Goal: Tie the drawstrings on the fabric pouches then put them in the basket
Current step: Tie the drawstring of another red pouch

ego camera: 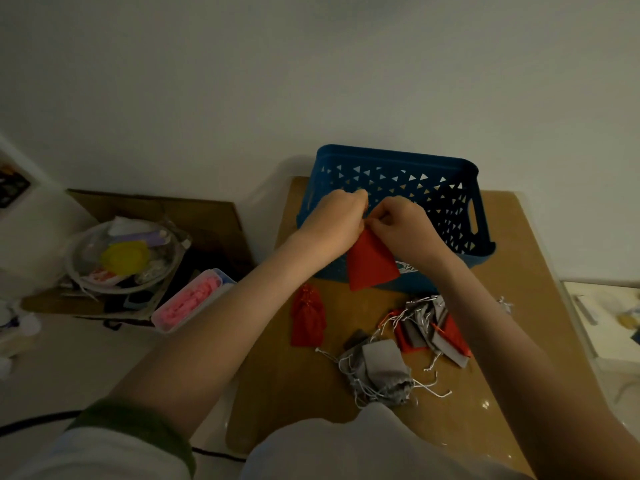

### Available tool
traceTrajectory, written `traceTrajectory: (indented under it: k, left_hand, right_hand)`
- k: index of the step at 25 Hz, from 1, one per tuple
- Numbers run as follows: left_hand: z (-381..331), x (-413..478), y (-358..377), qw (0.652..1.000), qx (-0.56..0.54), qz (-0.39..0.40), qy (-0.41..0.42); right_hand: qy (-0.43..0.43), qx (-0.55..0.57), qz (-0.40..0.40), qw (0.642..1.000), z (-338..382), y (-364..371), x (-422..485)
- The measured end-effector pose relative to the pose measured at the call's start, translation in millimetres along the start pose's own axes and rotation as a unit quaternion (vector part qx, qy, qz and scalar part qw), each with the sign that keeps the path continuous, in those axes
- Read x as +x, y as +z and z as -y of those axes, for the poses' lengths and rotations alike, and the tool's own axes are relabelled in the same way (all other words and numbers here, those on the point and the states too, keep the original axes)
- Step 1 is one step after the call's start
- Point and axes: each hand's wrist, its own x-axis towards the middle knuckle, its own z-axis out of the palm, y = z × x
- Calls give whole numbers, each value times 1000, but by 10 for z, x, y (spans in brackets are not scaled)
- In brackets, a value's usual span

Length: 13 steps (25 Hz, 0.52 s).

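So the red pouch (372,263) hangs mid-frame, just in front of the blue basket (398,161). The left hand (337,216) and right hand (398,220) both have a tight pinching grip at its top, and the strings are hidden under the fingers. Risk imo: the knot ends up loose, or the pouch drops into the tangled pile (415,327) on the surface (519,271), lower right.

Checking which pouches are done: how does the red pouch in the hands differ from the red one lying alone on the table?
The held pouch hangs from the left hand and right hand by its top; the lying pouch rests untouched on the table. The held pouch looks smooth and flat; the lying pouch is wrinkled, its top gathered. Both are red fabric.
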Motion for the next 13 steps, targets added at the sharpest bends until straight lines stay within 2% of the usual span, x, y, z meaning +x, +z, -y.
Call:
traceTrajectory:
  k: [4,6,8,10,13]
  left_hand:
    - [-68,-14,60,982,127,-110,82]
    - [-5,-39,92,967,107,-191,134]
    - [46,-57,119,958,62,-225,164]
    - [45,-90,106,953,36,-245,177]
    - [31,-137,79,953,-3,-252,167]
  right_hand:
    - [1,58,-37,998,-5,-44,9]
    - [22,207,-6,978,-20,-101,-26]
    - [14,337,38,940,-46,-148,-58]
    - [-10,366,59,929,-62,-146,-68]
    - [-2,383,37,923,-47,-99,-74]
